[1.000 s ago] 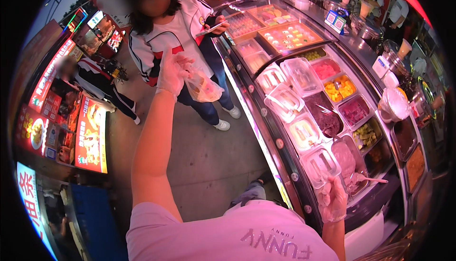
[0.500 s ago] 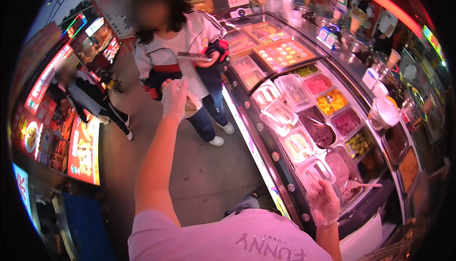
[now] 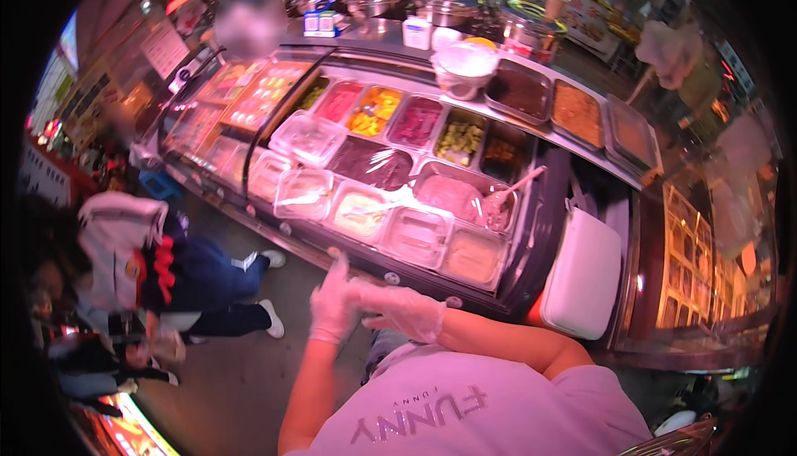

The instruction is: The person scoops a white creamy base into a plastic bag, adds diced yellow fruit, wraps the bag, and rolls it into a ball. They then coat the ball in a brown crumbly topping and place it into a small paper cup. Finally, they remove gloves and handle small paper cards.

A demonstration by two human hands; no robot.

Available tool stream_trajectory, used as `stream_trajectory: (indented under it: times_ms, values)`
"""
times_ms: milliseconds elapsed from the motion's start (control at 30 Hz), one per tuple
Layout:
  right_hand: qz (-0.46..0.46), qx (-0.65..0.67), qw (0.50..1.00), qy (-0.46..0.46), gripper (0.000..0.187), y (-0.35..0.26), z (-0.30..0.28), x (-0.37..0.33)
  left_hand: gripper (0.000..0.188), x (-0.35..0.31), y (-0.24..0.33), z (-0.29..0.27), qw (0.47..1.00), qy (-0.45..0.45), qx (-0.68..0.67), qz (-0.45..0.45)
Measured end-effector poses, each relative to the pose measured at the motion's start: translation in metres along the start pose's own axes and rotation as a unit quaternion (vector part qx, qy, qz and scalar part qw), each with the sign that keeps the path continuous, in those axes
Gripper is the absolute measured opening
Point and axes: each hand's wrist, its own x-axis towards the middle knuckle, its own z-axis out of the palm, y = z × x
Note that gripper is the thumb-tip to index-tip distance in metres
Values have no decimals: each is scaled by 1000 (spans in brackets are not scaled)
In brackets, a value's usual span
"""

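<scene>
Both my hands wear thin clear plastic gloves and meet just in front of my chest, above my pale shirt. My left hand point(image 3: 332, 302) stands upright with its fingers together and pointing up. My right hand point(image 3: 400, 311) lies across, its fingers spread and touching the left hand's palm. Neither hand holds an object. Just beyond them runs the front edge of a chilled display counter point(image 3: 415, 273) with several trays of coloured toppings, some under clear lids point(image 3: 309, 136).
A pink scoop point(image 3: 513, 190) rests in one tray and a white bowl point(image 3: 465, 66) stands on the counter's back. A white box point(image 3: 583, 273) sits at the right end. A person in a white jacket point(image 3: 124, 248) stands at the left.
My left arm, which was stretched out toward the person with a clear bag, has come back without it. My right hand left the counter to meet it. My view swung toward the counter.
</scene>
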Motion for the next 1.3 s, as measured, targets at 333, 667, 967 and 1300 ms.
stream_trajectory:
  times_ms: [333, 667, 967, 1300]
  values:
    - [-278, -175, 933, 150, 30, 18, -83, -62, 71, -23, 123, 23, 629, -108, -755, -150]
    - [-490, -499, 695, 165, 23, -22, -63, -123, 77, 36, 203, 83, 675, -61, -710, -191]
    - [-506, -495, 686, 168, 18, 9, -64, -112, 58, 34, 189, 124, 742, 160, -614, -217]
    - [-262, -349, 897, -67, 8, 49, -63, -90, 28, -22, 101, 103, 733, 39, -669, -112]
